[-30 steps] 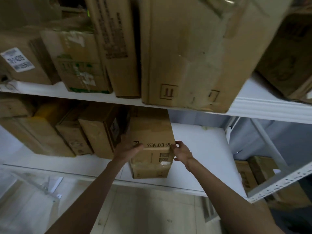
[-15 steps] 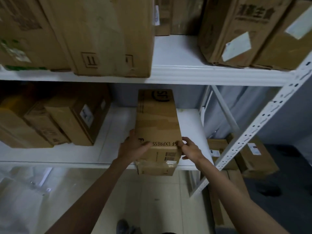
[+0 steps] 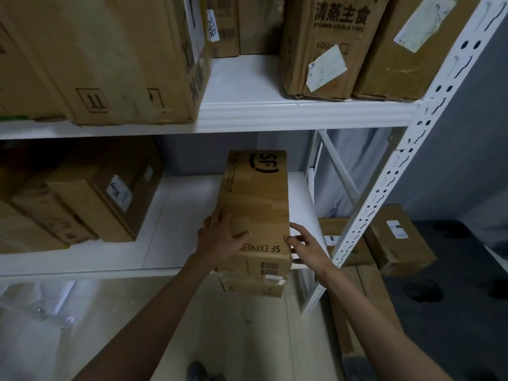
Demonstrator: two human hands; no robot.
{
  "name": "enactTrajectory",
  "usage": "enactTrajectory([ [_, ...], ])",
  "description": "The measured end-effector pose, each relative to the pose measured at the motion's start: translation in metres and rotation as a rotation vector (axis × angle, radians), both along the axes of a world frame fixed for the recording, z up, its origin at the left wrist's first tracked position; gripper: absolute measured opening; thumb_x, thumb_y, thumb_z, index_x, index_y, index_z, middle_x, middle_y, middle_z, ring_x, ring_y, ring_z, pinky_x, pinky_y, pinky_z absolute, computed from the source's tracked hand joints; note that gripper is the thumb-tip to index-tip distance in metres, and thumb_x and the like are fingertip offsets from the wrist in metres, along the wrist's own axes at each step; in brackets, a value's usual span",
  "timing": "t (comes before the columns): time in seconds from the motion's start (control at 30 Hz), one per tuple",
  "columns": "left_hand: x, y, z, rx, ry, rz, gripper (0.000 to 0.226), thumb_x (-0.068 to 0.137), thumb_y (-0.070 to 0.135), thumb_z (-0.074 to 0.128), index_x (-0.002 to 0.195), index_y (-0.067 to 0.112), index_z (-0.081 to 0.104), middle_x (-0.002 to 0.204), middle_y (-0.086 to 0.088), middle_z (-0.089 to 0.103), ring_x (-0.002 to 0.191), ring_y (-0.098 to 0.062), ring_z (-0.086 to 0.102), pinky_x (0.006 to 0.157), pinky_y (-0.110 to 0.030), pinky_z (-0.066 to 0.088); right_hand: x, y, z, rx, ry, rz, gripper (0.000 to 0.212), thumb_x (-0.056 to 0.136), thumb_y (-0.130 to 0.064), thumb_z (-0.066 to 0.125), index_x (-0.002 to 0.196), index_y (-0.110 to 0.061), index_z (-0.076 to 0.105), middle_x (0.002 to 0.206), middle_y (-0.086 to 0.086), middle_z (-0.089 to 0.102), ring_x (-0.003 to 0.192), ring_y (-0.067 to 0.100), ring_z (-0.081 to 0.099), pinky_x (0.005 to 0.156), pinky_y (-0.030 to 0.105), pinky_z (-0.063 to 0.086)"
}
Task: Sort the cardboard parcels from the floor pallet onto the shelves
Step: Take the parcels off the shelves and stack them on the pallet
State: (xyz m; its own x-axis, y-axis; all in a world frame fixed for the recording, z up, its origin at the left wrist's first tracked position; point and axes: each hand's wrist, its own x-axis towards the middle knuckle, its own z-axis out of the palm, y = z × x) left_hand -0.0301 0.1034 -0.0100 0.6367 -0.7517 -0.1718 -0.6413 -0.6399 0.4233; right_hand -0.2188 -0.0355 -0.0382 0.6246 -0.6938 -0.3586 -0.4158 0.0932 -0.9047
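At centre frame, the long SF Express parcel [image 3: 255, 213] lies lengthwise on the lower shelf [image 3: 176, 215], its near end overhanging the edge. The left hand [image 3: 220, 237] and right hand [image 3: 305, 244] clamp its two sides. It looks stiff, light and easily slid. "SF EXPRESS" reads upside down beside a barcode.

You're in dim, flat light w/ deep shadow over the lower shelf's [image 3: 154, 259] left end, soft blur throughout, wide-angle bending of the upright [image 3: 395, 171] at right.
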Motion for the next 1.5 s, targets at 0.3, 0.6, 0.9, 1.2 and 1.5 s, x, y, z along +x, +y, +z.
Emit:
enactTrajectory([
  [0.3, 0.059, 0.024, 0.006, -0.058, 0.299, 0.275, 0.152, 0.039, 0.106, 0.054, 0.159, 0.027, 0.006, 0.164, -0.005, 0.023, 0.146, -0.037, 0.032, 0.117, -0.061, 0.026, 0.052, 0.029, 0.006, -0.103, -0.170, 0.169, 0.041, 0.105, -0.027, 0.052, 0.146, -0.031, 0.051, 0.124, 0.000, 0.060, 0.119, 0.014, 0.057, 0.097, 0.016, 0.050],
  [0.6, 0.130, 0.053, -0.015, -0.219, 0.531, 0.387, 0.141, 0.048, 0.098, 0.063, 0.157, 0.015, 0.027, 0.156, -0.010, 0.040, 0.138, -0.034, 0.045, 0.117, -0.054, 0.035, 0.077, 0.023, -0.052, 0.048, 0.121, -0.136, 0.063, 0.090, -0.039, 0.074, 0.143, -0.018, 0.049, 0.145, 0.014, 0.044, 0.131, 0.036, 0.051, 0.113, 0.048, 0.042],
  [0.9, 0.187, 0.087, -0.040, -0.302, 0.699, 0.512, 0.148, 0.035, 0.096, 0.069, 0.156, 0.021, 0.029, 0.152, -0.005, 0.044, 0.122, -0.026, 0.050, 0.104, -0.044, 0.040, 0.091, 0.032, -0.080, 0.379, 0.129, -0.229, 0.079, 0.092, -0.044, 0.070, 0.153, -0.019, 0.027, 0.133, 0.006, 0.052, 0.098, 0.014, 0.057, 0.073, 0.031, 0.045],
  [1.2, 0.205, 0.104, -0.059, -0.178, 0.865, 0.523, 0.112, 0.059, 0.093, 0.053, 0.149, 0.026, 0.046, 0.150, -0.007, 0.050, 0.129, -0.027, 0.050, 0.099, -0.047, 0.040, 0.108, 0.061, -0.087, 0.364, 0.080, -0.366, 0.064, 0.086, -0.031, 0.080, 0.139, -0.011, 0.049, 0.132, 0.008, 0.063, 0.110, 0.020, 0.064, 0.078, 0.025, 0.054],
  [1.5, 0.169, 0.117, -0.081, -0.174, 1.078, 0.332, 0.081, 0.067, 0.086, 0.051, 0.134, 0.041, 0.056, 0.124, -0.003, 0.066, 0.105, -0.025, 0.062, 0.088, -0.043, 0.051, 0.042, 0.100, -0.076, 0.298, 0.111, -0.428, 0.072, 0.075, -0.041, 0.087, 0.135, -0.024, 0.051, 0.126, -0.001, 0.065, 0.111, 0.017, 0.065, 0.087, 0.030, 0.056],
])
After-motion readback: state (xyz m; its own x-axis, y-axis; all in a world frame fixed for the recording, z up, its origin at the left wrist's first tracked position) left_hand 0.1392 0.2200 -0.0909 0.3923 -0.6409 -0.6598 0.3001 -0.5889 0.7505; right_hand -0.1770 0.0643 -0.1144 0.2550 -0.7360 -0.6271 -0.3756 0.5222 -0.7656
